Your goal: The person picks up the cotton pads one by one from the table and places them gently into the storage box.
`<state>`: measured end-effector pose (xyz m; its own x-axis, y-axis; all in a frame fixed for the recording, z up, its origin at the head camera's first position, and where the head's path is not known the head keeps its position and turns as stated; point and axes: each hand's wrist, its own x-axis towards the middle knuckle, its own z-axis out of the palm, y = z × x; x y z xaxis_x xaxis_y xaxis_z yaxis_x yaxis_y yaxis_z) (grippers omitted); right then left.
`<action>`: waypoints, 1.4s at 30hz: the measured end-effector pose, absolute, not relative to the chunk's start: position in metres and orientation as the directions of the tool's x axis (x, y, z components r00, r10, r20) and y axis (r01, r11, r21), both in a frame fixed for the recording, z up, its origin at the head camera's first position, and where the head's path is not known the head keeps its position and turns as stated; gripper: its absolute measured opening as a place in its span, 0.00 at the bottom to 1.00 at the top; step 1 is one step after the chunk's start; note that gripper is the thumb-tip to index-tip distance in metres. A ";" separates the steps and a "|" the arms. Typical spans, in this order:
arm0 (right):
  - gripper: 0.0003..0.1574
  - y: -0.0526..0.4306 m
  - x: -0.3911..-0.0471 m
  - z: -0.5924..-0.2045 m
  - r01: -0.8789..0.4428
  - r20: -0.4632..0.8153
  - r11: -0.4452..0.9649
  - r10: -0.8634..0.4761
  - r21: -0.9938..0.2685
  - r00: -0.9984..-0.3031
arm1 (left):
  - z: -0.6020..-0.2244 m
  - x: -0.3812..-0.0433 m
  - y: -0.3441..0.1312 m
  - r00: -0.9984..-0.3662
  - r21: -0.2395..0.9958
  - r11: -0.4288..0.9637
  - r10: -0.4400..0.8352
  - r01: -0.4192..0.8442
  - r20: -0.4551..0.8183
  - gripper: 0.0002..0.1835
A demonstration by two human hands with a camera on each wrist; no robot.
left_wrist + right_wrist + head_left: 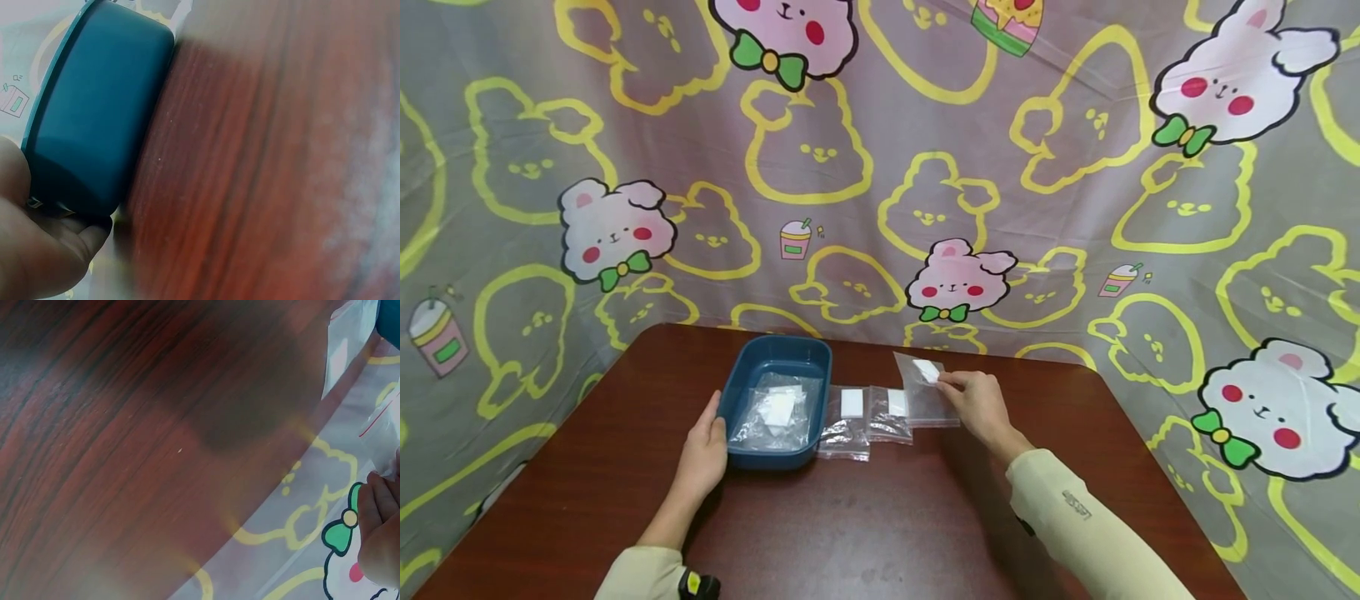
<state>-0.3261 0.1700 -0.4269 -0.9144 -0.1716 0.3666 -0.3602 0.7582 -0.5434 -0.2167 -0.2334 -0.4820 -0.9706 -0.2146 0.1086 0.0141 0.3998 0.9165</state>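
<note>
A blue plastic bin point(778, 460) stands on the table with several clear zip bags point(752, 429) inside, white rectangular pieces showing among them. My left hand point(703, 450) grips the bin's left side, and in the left wrist view its fingers curl round the end of the bin wall point(94, 112). Between thumb and fingers, my right hand point(981, 406) pinches a clear zip bag point(928, 406) by its upper right part, next to the white piece point(927, 370) in it. That bag is raised and tilted. The right wrist view shows the right hand point(381, 531) only partly, at the edge.
Two more zip bags, a left one point(844, 437) and a right one point(891, 425), lie in a row right of the bin, each with a white piece. Brown wood-grain table point(880, 517) extends in front. A patterned curtain point(865, 225) hangs behind and at both sides.
</note>
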 end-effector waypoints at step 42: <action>0.09 0.012 -0.303 -0.405 -0.544 0.340 0.630 -0.425 -0.554 -0.839 | -0.480 -0.215 -0.231 -0.968 0.919 0.395 -0.236 -0.015 0.086 0.29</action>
